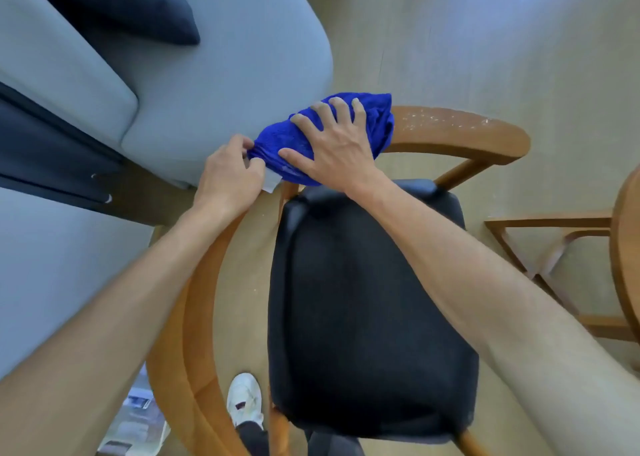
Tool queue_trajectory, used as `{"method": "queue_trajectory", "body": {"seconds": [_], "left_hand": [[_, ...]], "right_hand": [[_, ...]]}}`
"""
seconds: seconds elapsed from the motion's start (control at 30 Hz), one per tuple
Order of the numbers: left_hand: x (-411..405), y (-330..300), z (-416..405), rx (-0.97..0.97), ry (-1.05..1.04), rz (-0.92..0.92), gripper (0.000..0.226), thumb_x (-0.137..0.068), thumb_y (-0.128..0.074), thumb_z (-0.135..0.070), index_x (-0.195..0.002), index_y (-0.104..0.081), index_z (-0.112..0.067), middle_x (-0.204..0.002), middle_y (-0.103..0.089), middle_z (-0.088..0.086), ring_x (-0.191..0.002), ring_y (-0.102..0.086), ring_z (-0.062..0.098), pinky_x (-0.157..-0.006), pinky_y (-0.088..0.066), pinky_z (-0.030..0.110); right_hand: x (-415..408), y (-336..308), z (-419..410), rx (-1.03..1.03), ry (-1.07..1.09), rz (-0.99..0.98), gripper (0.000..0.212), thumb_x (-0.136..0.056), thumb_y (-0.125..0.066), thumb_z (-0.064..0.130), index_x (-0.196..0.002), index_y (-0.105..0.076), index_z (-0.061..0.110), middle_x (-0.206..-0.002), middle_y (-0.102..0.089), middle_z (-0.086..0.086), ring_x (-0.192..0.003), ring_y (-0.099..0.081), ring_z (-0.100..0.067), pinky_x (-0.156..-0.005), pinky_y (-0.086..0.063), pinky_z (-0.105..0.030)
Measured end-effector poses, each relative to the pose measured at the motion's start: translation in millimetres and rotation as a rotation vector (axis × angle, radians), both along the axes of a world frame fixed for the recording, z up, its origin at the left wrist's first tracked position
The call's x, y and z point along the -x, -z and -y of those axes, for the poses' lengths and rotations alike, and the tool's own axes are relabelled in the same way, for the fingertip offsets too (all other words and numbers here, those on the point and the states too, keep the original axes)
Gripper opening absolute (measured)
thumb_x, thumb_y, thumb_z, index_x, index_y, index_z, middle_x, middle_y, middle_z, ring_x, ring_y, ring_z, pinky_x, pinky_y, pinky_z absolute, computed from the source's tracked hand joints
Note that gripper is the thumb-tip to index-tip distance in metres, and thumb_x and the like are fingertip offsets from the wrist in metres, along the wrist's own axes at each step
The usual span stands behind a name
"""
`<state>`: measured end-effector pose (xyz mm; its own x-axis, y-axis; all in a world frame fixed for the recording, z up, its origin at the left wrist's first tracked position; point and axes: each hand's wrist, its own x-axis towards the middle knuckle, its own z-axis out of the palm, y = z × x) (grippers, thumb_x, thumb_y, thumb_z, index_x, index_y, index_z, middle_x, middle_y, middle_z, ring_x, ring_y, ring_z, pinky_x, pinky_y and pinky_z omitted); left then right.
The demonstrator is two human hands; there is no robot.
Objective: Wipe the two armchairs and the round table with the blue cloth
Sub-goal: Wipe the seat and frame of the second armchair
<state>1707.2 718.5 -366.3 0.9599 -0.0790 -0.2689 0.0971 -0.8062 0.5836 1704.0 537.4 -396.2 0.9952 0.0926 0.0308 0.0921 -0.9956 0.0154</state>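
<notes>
Pale wooden flooring (485,39) runs under everything, with a grey sofa (225,74) and its dark cushion (114,1) at the upper left. Directly below the camera stands one armchair (460,133), its curved wooden rail sweeping round a black seat pad (363,299). The blue cloth (374,123) is bunched on the rail at the bend nearest the sofa. The right hand (336,147) lies flat on it with fingers spread, an open grip that presses the cloth down so it rubs the wood rather than sliding loose. The left hand (232,175) pinches the cloth's gathered end together with a small white tag, apparently to keep the bundle from unrolling while it moves. Pale specks show on the rail to the right of the cloth, so that stretch likely needs wiping next. At the right edge the rim of the round table (627,247) is just visible, with a wooden frame (540,223) beside it, possibly the second chair. A white shoe (246,400) shows near the bottom.
</notes>
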Motion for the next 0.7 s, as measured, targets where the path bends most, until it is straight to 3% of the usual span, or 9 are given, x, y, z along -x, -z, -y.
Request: {"method": "queue_trajectory", "body": {"seconds": [0.1,0.27,0.37,0.53,0.63,0.7], "left_hand": [[-9,4,19,-0.107,0.057,0.005,0.043,-0.098,-0.032,-0.039,-0.127,-0.049,-0.013,-0.126,-0.056,0.012,-0.112,-0.052,0.03,-0.088,-0.038,0.038],[-19,22,40,-0.309,0.111,0.002,0.058,-0.099,-0.014,-0.048,-0.118,-0.05,-0.007,-0.117,-0.059,0.019,-0.108,-0.053,0.037,-0.094,-0.035,0.047],[-16,31,39,-0.369,0.123,0.022,0.058,-0.098,-0.006,-0.052,-0.11,-0.046,-0.012,-0.107,-0.06,0.019,-0.099,-0.054,0.037,-0.092,-0.04,0.051],[-17,32,39,-0.338,0.116,0.031,0.051,-0.097,-0.006,-0.052,-0.102,-0.041,-0.014,-0.103,-0.059,0.017,-0.095,-0.055,0.037,-0.084,-0.043,0.049],[-16,36,40,-0.352,0.125,0.051,0.049,-0.099,-0.008,-0.048,-0.101,-0.042,-0.013,-0.103,-0.058,0.017,-0.093,-0.055,0.036,-0.076,-0.039,0.045],[-17,37,42,-0.361,0.129,0.061,0.049,-0.099,-0.009,-0.047,-0.103,-0.043,-0.012,-0.106,-0.057,0.018,-0.096,-0.054,0.037,-0.073,-0.034,0.043]], "right_hand": [[7,-3,56,0.024,0.094,0.015,0.074,-0.088,-0.018,0.073,-0.137,-0.046,0.025,-0.141,-0.045,-0.01,-0.128,-0.039,-0.034,-0.108,-0.021,-0.052],[37,-4,151,0.043,0.271,0.059,0.073,-0.089,-0.02,0.071,-0.137,-0.045,0.023,-0.14,-0.043,-0.011,-0.124,-0.04,-0.034,-0.1,-0.028,-0.05],[50,-3,181,0.041,0.352,0.09,0.071,-0.089,-0.023,0.068,-0.135,-0.048,0.021,-0.135,-0.046,-0.013,-0.12,-0.043,-0.034,-0.097,-0.03,-0.05],[52,-2,191,-0.034,0.479,0.17,0.059,-0.091,-0.032,0.061,-0.125,-0.055,0.019,-0.124,-0.052,-0.012,-0.114,-0.046,-0.036,-0.097,-0.03,-0.051],[40,-2,162,-0.075,0.65,0.163,0.057,-0.089,-0.031,0.062,-0.125,-0.055,0.024,-0.128,-0.051,-0.009,-0.124,-0.04,-0.034,-0.105,-0.025,-0.052],[27,0,126,-0.052,0.64,0.153,0.059,-0.088,-0.032,0.065,-0.127,-0.055,0.028,-0.131,-0.051,-0.008,-0.128,-0.039,-0.035,-0.107,-0.022,-0.052]]}}
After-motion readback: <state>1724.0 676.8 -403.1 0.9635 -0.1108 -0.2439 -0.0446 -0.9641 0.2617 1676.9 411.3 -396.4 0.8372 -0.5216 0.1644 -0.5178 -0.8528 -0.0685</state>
